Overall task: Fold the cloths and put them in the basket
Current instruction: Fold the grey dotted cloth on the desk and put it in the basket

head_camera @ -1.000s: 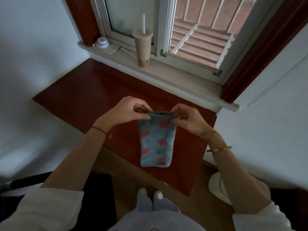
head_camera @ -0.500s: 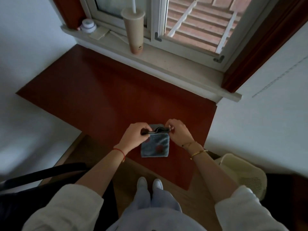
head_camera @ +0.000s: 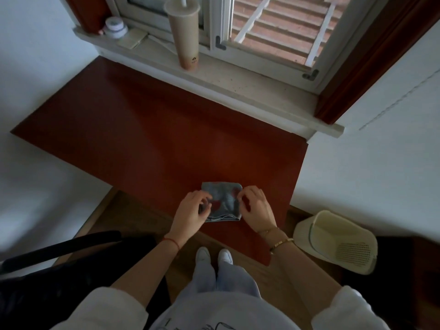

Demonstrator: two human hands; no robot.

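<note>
A small blue-grey cloth point(head_camera: 222, 200) with red dots lies folded into a thick square on the dark red table point(head_camera: 152, 139), near its front edge. My left hand point(head_camera: 191, 214) rests at the cloth's left side with the fingertips curled onto it. My right hand point(head_camera: 254, 207) is at the cloth's right side, fingers bent over its edge. Whether either hand still pinches the cloth is unclear. A pale cream plastic basket point(head_camera: 333, 241) stands on the floor to the right of the table, and nothing shows inside it.
On the window sill point(head_camera: 238, 84) behind the table stand a tall paper cup with a straw point(head_camera: 184, 34) and a small white jar point(head_camera: 115, 27). White walls flank the table. A black chair point(head_camera: 59, 248) is at my lower left. My shoes point(head_camera: 214, 256) are on the wooden floor.
The cloth hung lengthwise from both hands above the table. It came down, was folded over, and now lies flat as a small square with my hands at its sides.
</note>
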